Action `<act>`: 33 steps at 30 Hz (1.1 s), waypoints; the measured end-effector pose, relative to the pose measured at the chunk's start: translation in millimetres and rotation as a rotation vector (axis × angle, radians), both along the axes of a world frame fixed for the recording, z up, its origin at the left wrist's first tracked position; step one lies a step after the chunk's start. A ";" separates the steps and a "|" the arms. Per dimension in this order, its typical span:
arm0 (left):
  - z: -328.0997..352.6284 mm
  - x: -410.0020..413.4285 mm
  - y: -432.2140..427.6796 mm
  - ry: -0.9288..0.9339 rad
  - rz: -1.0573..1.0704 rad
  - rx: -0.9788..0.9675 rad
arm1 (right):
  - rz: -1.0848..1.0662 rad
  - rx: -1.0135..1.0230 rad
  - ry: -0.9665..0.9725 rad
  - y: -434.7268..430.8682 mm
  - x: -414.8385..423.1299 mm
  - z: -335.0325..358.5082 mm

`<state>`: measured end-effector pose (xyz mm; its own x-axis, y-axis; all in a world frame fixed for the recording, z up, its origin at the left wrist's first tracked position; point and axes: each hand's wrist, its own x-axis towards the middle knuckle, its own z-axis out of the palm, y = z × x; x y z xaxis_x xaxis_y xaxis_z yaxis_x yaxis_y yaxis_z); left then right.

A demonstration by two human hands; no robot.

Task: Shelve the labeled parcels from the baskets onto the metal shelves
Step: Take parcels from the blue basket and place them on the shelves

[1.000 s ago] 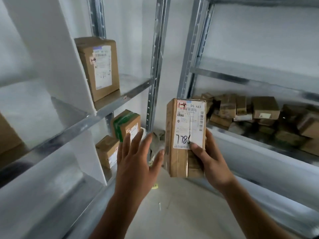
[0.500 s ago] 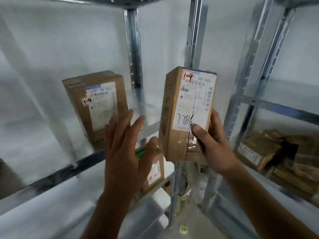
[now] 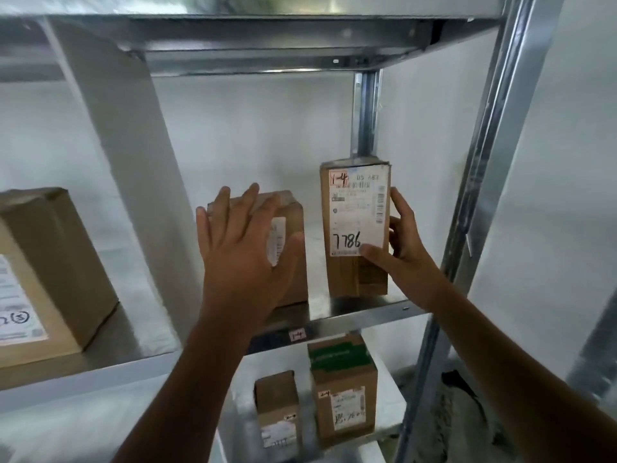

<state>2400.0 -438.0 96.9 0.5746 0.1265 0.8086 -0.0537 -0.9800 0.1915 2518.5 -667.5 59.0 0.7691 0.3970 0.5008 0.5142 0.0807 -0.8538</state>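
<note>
White walls back a galvanized steel shelving unit [image 3: 364,317], its perforated uprights and folded shelf edges dull silver. A small tag [image 3: 297,335] on the middle shelf's front lip reads "1-4". On that shelf stands an upright, narrow cardboard parcel [image 3: 356,230]; its white shipping label carries "1-4" in red, the printed code "D5 A83", barcodes, and handwritten "7786". The right hand [image 3: 405,253] pinches the parcel's lower right edge, thumb on the label and fingers behind. Just beside it to the left, a squatter brown box [image 3: 289,242] sits under the left hand [image 3: 245,243], fingers spread flat against its front. A larger taped carton [image 3: 50,272] rests farther left. Below, a green-taped box [image 3: 344,389] and a small box [image 3: 278,412] stand side by side, their labels too blurred to read.
</note>
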 end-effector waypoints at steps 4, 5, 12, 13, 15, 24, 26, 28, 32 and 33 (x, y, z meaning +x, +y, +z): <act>-1.8 15.5 1.2 0.103 0.103 0.014 | 0.070 -0.023 0.034 7.6 26.9 -12.1; -4.0 17.6 -0.4 0.113 0.112 0.027 | 0.080 -0.008 0.040 8.3 32.0 -15.7; -6.2 16.8 -12.5 0.122 0.195 0.010 | 0.191 0.083 0.053 5.9 41.7 -19.7; -6.2 16.1 -13.8 0.121 0.206 0.019 | 0.212 0.110 0.057 4.1 40.2 -14.3; -5.4 13.6 -15.2 0.118 0.234 0.034 | 0.197 0.159 0.021 -0.8 36.1 1.8; 2.7 -7.2 -26.6 0.173 0.280 0.014 | -0.166 -0.355 -0.762 -5.4 6.7 88.0; 4.8 -12.0 -30.1 0.180 0.303 0.025 | -0.163 -0.460 -0.780 0.4 10.9 89.5; 7.7 -15.4 -32.7 0.206 0.334 0.036 | -0.128 -0.529 -0.805 4.8 17.6 87.2; 15.1 -14.8 -37.9 0.224 0.352 0.047 | -0.088 -0.527 -0.866 5.4 31.0 83.3; 16.5 -13.7 -39.4 0.222 0.352 0.053 | -0.079 -0.518 -0.868 4.9 32.8 82.9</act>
<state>2386.3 -477.4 113.3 0.6647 0.3078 0.6808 0.3231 -0.9400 0.1095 2551.3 -662.5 141.9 0.2546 0.6879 0.6797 0.9616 -0.2548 -0.1024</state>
